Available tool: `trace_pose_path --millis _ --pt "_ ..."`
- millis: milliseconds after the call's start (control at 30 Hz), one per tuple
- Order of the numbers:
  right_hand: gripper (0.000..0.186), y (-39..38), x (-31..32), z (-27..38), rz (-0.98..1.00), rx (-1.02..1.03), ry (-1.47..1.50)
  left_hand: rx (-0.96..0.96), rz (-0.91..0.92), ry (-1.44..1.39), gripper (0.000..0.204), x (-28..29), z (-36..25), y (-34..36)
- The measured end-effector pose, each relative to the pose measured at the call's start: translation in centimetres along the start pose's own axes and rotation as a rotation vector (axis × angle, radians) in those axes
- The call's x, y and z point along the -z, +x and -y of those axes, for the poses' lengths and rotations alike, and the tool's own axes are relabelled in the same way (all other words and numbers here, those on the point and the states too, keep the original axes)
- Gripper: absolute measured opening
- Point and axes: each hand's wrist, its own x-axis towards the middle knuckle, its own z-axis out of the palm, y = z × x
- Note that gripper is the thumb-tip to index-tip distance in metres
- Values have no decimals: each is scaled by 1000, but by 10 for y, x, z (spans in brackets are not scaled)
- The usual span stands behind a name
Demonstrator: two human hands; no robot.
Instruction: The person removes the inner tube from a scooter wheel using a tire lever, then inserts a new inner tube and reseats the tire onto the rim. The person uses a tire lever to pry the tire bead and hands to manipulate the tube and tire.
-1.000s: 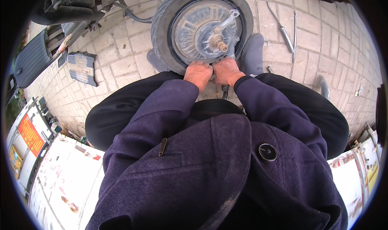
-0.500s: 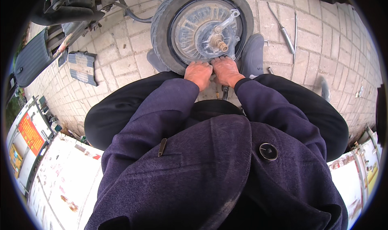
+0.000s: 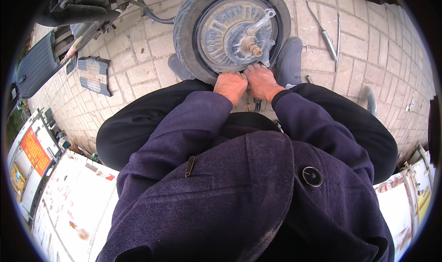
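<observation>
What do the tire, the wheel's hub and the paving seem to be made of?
Tire: probably rubber, matt dark grey, with moulded tread. Hub: apparently metal, perhaps cast; its ribbed grey face is dusty. Paving: pale, matt blocks with visible joints; concrete or brick, I can't tell.

Outdoor floor of pale pavers (image 3: pixel 386 55), staggered joints. Scuffed white panel (image 3: pixel 69 206) lower left, red and brown stains; orange sign (image 3: pixel 36 151) beyond it. Stained right panel (image 3: pixel 396 211), also white. Greenery (image 3: pixel 16 119) at left rim. Soft daylight.
</observation>
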Motion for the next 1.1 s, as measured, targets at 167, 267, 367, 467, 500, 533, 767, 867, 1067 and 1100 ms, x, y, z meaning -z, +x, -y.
trace_pose_path --millis 167,267,367,467,500,533,767,867,1067,1100 --pt "47 -5 2 -3 -2 28 22 -56 -31 27 20 1 4 -1" --pt "52 -4 6 -6 35 41 31 -98 -53 10 19 0 8 -1" --pt "56 -4 11 -8 69 52 26 -115 -82 -4 20 -2 9 0" --pt "58 -3 16 -7 71 66 29 -89 -42 -22 21 -3 7 3" --pt "58 -2 17 -7 91 58 18 -79 -22 -41 22 -3 6 4" --pt "58 -1 17 -6 130 58 7 -57 25 -57 24 -4 6 4" --pt "55 16 19 -1 295 -8 -60 43 191 -137 44 -4 13 15" --pt "54 22 20 -1 349 -46 -60 68 205 -150 51 -5 15 20" --pt "55 21 10 0 176 -42 -58 76 222 -144 52 -6 16 23" --pt "56 20 7 0 134 -48 -57 86 214 -155 52 -6 16 22"
